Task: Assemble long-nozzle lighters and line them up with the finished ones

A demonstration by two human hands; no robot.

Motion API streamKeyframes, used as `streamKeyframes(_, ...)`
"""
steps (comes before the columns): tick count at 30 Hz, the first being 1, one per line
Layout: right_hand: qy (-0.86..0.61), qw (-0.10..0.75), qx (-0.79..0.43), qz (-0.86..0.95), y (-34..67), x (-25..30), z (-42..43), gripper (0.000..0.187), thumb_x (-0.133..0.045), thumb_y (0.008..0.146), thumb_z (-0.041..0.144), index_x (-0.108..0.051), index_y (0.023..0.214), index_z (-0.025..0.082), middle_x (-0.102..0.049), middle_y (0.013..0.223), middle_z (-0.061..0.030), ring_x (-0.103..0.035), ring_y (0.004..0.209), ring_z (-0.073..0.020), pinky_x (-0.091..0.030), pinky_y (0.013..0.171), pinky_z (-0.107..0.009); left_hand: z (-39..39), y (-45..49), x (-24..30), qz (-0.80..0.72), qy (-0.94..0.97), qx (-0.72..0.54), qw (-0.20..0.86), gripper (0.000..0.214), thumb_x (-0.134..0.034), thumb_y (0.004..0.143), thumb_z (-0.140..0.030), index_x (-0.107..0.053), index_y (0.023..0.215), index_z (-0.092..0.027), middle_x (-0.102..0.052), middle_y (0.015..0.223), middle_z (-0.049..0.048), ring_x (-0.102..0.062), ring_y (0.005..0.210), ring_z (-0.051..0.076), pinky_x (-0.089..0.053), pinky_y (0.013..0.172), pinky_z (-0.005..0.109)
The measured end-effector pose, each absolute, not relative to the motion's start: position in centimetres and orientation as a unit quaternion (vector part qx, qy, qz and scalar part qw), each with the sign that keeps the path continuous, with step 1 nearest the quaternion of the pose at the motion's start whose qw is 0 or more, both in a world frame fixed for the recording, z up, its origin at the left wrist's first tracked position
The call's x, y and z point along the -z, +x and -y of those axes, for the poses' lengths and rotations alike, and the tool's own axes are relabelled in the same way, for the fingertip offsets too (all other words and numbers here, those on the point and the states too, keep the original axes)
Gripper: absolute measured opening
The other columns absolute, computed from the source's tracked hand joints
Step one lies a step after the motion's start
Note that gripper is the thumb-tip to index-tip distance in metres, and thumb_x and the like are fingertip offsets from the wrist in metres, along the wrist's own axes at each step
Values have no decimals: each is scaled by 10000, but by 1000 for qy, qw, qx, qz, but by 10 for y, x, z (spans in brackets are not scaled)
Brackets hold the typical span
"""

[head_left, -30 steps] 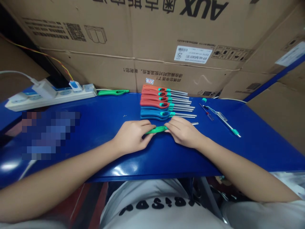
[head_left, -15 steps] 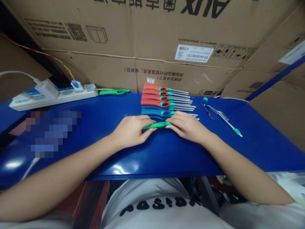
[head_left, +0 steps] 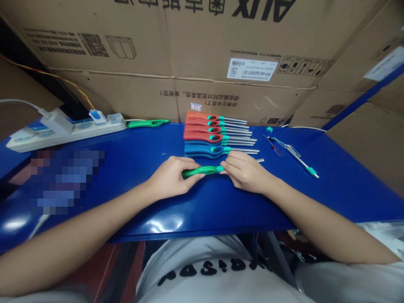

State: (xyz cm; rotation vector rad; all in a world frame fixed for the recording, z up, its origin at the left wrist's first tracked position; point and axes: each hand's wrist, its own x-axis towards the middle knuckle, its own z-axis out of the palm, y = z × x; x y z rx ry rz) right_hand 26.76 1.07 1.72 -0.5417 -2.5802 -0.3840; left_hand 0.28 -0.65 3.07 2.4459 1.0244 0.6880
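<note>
A green long-necked lighter (head_left: 206, 169) lies level between my hands, above the near part of the blue table. My left hand (head_left: 173, 176) is closed round the handle's left end, thumb below and fingers above. At the teal collar, my right hand (head_left: 248, 171) pinches the lighter's other end and covers most of its neck. A short metal tip (head_left: 260, 160) shows beyond my right fingers. Just behind my hands, several finished-looking lighters lie side by side with metal necks to the right: red lighters (head_left: 198, 129) at the back and blue lighters (head_left: 202, 151) in front.
Right of the row lie a small screwdriver (head_left: 276, 149), a loose metal tube with a teal collar and wires (head_left: 298, 156), and a teal piece (head_left: 269, 129). A green handle (head_left: 147, 123) rests by the power strip (head_left: 66, 132). Cardboard (head_left: 142, 92) stands behind the table (head_left: 189, 214).
Both hands still hold the green lighter. It has come slightly nearer to me, and my right fingers have shifted right along it, uncovering more of the teal collar. The camera view has shifted a little.
</note>
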Motion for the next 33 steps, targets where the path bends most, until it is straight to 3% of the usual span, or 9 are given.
streamKeyframes(13,-205,257,100,939,266,-7,-9,246,-448,1019,174,-671,924,138,-576,741,-93,-486,758,-229,-447,709,-376,5,4,-31,-357,886,-229,189,272,-579,970,-323,-748,829,-163,-676,736,20,-612,627,126,-420,557,232)
streamKeyframes(18,-221,280,61,932,263,-7,-8,245,-457,1018,201,-661,889,156,-564,709,-76,-436,695,-209,-434,663,-354,9,1,-30,-339,907,-225,111,259,-532,1002,-316,-759,1011,-192,-758,911,39,-708,773,162,-488,639,242)
streamKeyframes(23,-227,279,-22,933,261,1,-10,256,-465,1023,221,-636,842,163,-555,686,-54,-452,685,-192,-416,642,-322,9,-1,-25,-307,934,-184,-16,294,-477,1031,-317,-733,1074,-179,-775,979,56,-737,834,200,-510,679,286)
streamKeyframes(27,-254,240,-92,932,262,-3,-12,240,-491,1014,248,-641,848,164,-599,729,-58,-517,725,-191,-439,686,-312,8,0,-25,-304,940,-147,-52,300,-464,1042,-317,-727,1082,-180,-766,977,57,-729,824,202,-513,692,301)
streamKeyframes(33,-366,45,-158,916,277,-38,-10,162,-614,954,298,-639,852,175,-664,829,-41,-568,727,-163,-377,634,-269,9,5,-27,-305,946,-105,-11,334,-527,1028,-387,-658,1286,-220,-721,1085,33,-707,926,222,-529,734,328)
